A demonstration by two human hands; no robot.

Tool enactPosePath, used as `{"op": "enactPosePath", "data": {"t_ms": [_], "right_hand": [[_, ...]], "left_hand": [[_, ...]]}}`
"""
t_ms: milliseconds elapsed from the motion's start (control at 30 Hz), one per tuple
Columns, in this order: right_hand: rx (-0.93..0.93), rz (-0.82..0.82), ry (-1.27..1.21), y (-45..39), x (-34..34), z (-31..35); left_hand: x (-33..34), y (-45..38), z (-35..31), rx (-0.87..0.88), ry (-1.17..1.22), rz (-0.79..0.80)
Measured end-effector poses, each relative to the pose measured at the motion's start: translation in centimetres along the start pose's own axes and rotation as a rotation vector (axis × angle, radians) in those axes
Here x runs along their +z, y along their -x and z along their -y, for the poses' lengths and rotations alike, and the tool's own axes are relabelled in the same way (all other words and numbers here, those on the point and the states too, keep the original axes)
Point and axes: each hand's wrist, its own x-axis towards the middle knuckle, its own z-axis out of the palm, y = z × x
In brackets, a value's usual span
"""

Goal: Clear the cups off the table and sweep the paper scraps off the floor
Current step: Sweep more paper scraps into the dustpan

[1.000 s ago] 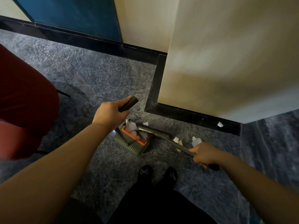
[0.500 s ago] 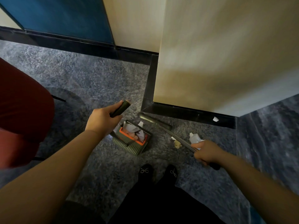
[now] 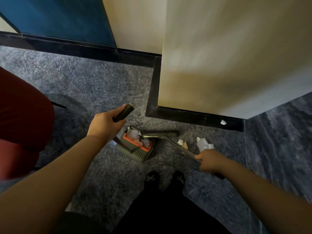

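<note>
The left hand (image 3: pixel 105 124) held the green dustpan (image 3: pixel 135 147) handle; the right hand (image 3: pixel 210 162) gripped the grey broom (image 3: pixel 160 134). White scraps (image 3: pixel 203 144) at centre right were best swept in short strokes.

Red chair (image 3: pixel 20 119) at left, blue panel (image 3: pixel 64 19), cream wall (image 3: pixel 228 56)

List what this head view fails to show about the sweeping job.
- Table and cups: outside the head view.
- Dustpan floor: its near part is covered by the left hand and its own wall, so the scrap count is unknown.
- Broom bristles: blurred and dark.
- Scraps near the right hand: partly overlapped by it.
- Red seat: cut by the left edge.
</note>
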Motion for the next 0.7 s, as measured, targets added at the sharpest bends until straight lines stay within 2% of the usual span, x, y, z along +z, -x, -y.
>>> {"op": "enactPosePath", "data": {"t_ms": [333, 467, 700], "right_hand": [[-0.066, 0.022, -0.323, 2.4, 1.0, -2.5], [0.011, -0.037, -0.564, 3.3, 1.5, -3.1], [0.112, -0.094, -0.921, 4.9, 3.7, -5.2]], "left_hand": [[-0.5, 0.5, 0.1, 0.026, 0.019, 0.009], [-0.5, 1.0, -0.4, 0.035, 0.065, 0.03], [0.6, 0.9, -2.8, 0.13, 0.056, 0.175]]}}
